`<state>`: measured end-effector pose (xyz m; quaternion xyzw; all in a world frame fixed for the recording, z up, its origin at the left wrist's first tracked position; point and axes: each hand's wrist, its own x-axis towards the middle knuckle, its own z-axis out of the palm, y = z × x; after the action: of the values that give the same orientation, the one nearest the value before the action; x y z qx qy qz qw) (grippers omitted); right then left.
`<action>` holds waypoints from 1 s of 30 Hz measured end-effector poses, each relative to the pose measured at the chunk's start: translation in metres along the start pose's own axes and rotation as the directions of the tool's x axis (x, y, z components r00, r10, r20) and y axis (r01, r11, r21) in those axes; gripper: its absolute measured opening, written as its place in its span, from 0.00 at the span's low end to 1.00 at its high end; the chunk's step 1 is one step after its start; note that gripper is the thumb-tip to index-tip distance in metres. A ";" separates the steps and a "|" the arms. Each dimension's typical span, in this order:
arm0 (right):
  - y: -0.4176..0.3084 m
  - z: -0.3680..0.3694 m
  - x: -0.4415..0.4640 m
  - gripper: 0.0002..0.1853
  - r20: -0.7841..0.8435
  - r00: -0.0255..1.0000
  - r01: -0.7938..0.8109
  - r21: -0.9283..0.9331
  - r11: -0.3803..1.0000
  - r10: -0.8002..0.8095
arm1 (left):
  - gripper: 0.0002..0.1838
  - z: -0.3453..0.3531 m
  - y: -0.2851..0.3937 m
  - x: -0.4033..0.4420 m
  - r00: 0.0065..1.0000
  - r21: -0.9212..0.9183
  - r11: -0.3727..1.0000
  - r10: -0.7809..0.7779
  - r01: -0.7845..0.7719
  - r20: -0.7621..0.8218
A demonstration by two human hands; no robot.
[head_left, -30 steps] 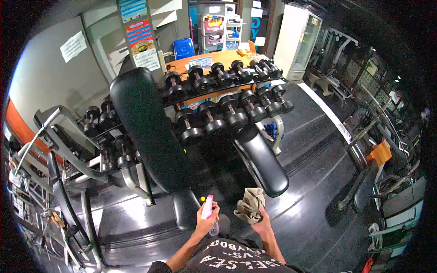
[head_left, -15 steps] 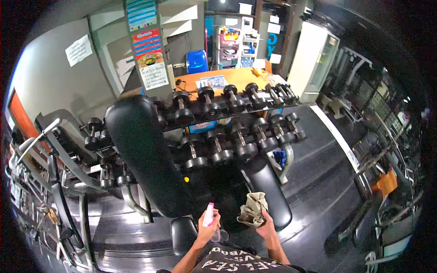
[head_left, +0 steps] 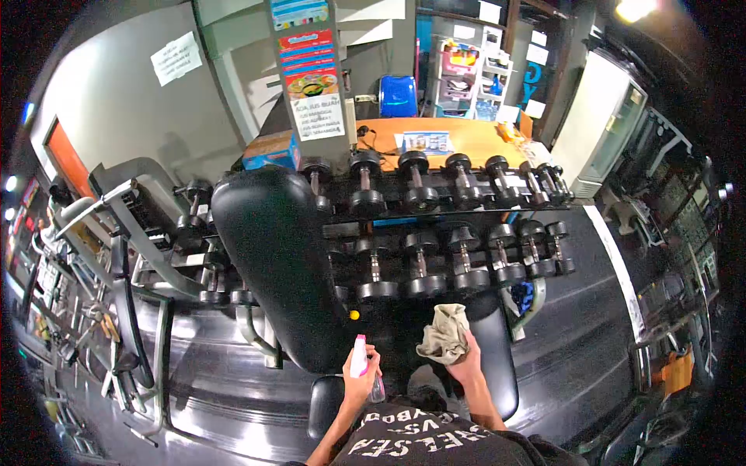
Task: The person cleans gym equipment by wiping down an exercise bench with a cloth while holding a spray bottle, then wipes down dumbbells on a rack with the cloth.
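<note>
Near the bottom centre, my left hand (head_left: 360,379) is wrapped round a clear spray bottle (head_left: 359,357) with a white and pink head. To its right, my right hand (head_left: 466,363) grips a crumpled grey-beige cloth (head_left: 444,334). The bottle and the cloth are apart. Beyond my left hand rises a black padded bench back (head_left: 276,256), with its seat pad (head_left: 326,405) beside my left forearm. Another black pad (head_left: 494,357) lies just right of the cloth, partly hidden by it.
A two-tier rack of black dumbbells (head_left: 423,268) spans the area ahead. Behind it are an orange-topped desk (head_left: 458,133), a blue chair (head_left: 398,96) and a white fridge (head_left: 594,116). Exercise machines (head_left: 144,225) stand at the left, others at the right.
The view has tilted up and turned, so the rack and desk sit lower and straighter. Both hands keep hold of the bottle and the cloth; the cloth is now slightly higher in view.
</note>
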<state>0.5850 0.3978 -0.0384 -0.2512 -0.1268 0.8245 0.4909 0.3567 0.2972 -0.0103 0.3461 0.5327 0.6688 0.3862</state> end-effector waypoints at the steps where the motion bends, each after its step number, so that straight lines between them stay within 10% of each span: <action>1: 0.004 0.004 0.011 0.28 -0.014 0.999 -0.035 -0.037 0.999 0.035 | 0.11 -0.001 -0.002 0.007 1.000 0.006 1.000 0.000 0.000 -0.014; 30: -0.080 0.099 0.440 0.29 0.057 0.916 -0.371 -0.253 0.893 0.397 | 0.13 0.056 -0.022 0.373 0.932 0.065 0.992 0.127 -0.111 -0.340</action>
<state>0.4189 0.8246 -0.0460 -0.2836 -0.1983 0.8964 0.2771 0.2365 0.6553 -0.0017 0.2642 0.5846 0.7291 0.2384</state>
